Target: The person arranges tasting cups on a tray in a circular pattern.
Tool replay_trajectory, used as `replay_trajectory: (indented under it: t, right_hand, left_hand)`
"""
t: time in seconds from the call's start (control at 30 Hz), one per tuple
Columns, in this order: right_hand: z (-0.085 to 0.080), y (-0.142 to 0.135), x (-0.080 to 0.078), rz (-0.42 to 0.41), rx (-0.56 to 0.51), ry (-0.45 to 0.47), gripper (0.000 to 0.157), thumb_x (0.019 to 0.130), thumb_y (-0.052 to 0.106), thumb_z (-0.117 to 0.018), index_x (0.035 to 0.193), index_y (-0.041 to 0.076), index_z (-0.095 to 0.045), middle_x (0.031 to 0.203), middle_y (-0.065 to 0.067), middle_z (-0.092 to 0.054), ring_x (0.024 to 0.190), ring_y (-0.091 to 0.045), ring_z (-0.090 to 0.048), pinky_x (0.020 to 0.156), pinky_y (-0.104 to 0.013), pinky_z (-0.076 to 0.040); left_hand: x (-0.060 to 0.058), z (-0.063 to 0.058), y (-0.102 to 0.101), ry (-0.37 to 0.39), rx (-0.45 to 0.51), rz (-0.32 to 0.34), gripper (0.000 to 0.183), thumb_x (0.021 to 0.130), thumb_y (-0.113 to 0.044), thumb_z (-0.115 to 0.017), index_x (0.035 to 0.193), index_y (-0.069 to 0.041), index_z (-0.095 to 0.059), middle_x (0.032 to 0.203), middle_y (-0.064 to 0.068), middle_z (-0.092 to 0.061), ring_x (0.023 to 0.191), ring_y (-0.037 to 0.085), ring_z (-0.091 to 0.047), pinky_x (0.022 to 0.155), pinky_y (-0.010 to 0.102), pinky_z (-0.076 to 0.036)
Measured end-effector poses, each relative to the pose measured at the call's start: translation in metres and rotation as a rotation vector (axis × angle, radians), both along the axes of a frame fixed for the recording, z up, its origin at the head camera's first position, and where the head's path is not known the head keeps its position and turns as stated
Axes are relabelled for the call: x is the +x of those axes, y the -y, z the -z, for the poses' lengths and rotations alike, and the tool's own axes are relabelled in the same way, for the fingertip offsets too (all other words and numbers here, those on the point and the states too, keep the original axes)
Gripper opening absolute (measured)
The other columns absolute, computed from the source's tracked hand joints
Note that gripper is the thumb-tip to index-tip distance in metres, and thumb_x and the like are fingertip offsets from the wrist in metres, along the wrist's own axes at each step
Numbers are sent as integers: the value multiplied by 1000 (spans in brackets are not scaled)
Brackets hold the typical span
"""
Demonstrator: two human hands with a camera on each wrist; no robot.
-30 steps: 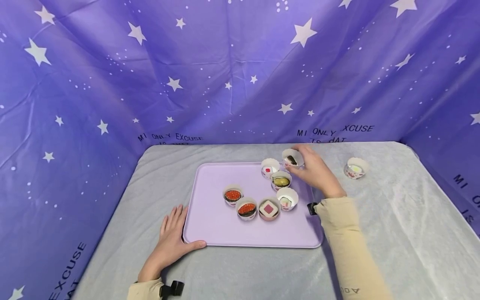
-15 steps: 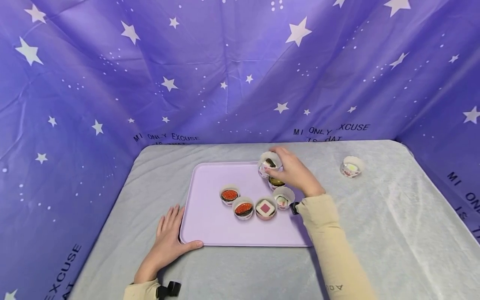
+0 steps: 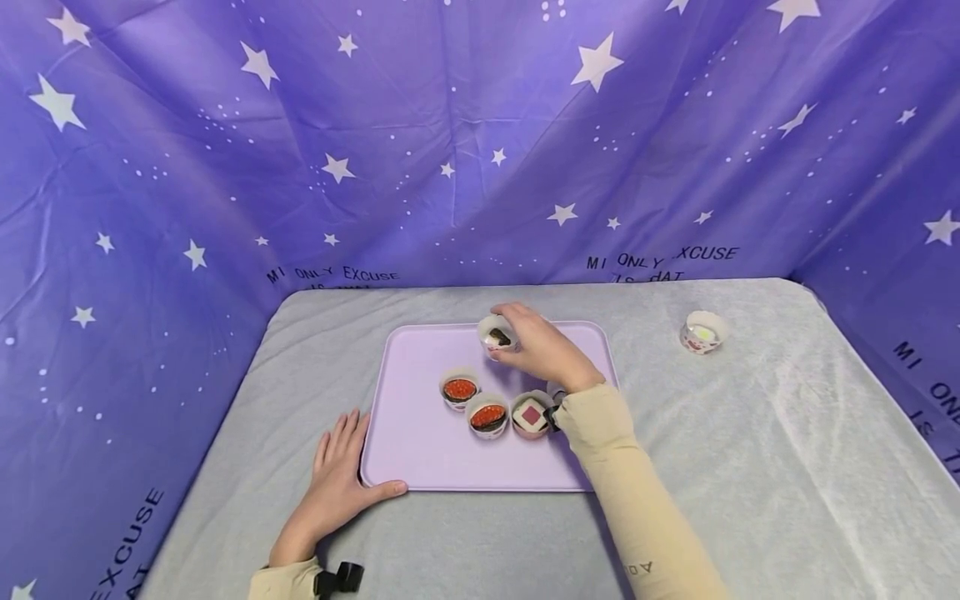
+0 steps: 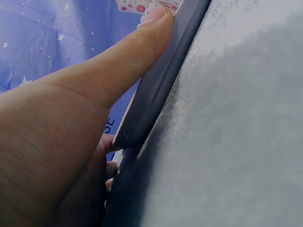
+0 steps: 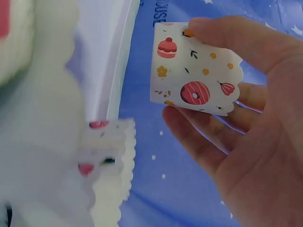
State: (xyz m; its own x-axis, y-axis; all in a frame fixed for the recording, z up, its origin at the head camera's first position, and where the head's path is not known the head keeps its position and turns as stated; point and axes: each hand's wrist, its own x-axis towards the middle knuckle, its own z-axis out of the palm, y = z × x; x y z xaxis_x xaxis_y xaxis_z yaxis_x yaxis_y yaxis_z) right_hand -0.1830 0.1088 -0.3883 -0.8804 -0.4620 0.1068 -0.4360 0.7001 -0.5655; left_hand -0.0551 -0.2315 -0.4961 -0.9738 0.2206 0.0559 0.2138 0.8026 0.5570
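In the head view, my right hand [image 3: 546, 350] holds a scalloped paper baking cup [image 3: 488, 325] by its side, over the back middle of the lilac tray [image 3: 420, 458]. Inside the cup lies a white piece with a dark strip. The right wrist view shows thumb and fingers either side of the cup's [image 5: 196, 71] dessert-printed wall. My left hand [image 3: 336, 483] rests at the tray's front left corner. Its fingers stretch along the left side, while the thumb [image 4: 137, 49] lies over the front rim in the left wrist view.
Two cups with red roe sushi [image 3: 460, 390] and one with a white square sushi [image 3: 531, 417] with a pink centre stand mid-tray. Other cups at the right are mostly hidden by my right hand and sleeve. Another cup [image 3: 703, 335] stands on the grey cloth [image 3: 787, 433] at right.
My right hand has carried its cup leftward from the tray's back right corner to the back middle, now covering the right-hand cups. The left hand has stayed at the corner.
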Motion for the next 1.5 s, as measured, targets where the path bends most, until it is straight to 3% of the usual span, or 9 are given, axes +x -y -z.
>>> replay_trajectory:
  t: [0.5, 0.9, 1.3, 1.5]
  right_hand:
    - [5, 27, -4, -126, 56, 7, 64, 91, 21, -73, 144, 0, -45, 147, -15, -48, 139, -31, -43, 118, -44, -32]
    - [7, 35, -9, -136, 100, 12, 63, 92, 24, -72, 144, 0, -45, 146, -15, -49, 137, -30, -46, 117, -44, -35]
    - [18, 41, -15, -134, 160, 95, 66, 95, 28, -68, 148, -1, -40, 149, -17, -44, 138, -31, -44, 116, -43, -35]
    - [20, 42, -15, -123, 130, 122, 65, 95, 27, -68, 147, 0, -40, 149, -18, -44, 137, -32, -45, 115, -45, -36]
  left_hand:
    - [1, -2, -1, -2, -4, -2, 119, 70, -63, -80, 157, -4, -25, 161, 26, -19, 149, 46, -9, 116, 63, -4]
    - [1, -3, -1, 16, -2, -7, 120, 69, -65, -79, 157, -4, -24, 162, 25, -18, 150, 44, -8, 117, 62, -2]
    - [1, 0, -1, 11, -10, -12, 121, 69, -65, -80, 157, -6, -24, 162, 24, -18, 151, 43, -8, 117, 62, -2]
    - [-1, 0, 0, 13, -10, -10, 120, 69, -65, -79, 157, -6, -24, 162, 24, -18, 150, 44, -8, 117, 62, -3]
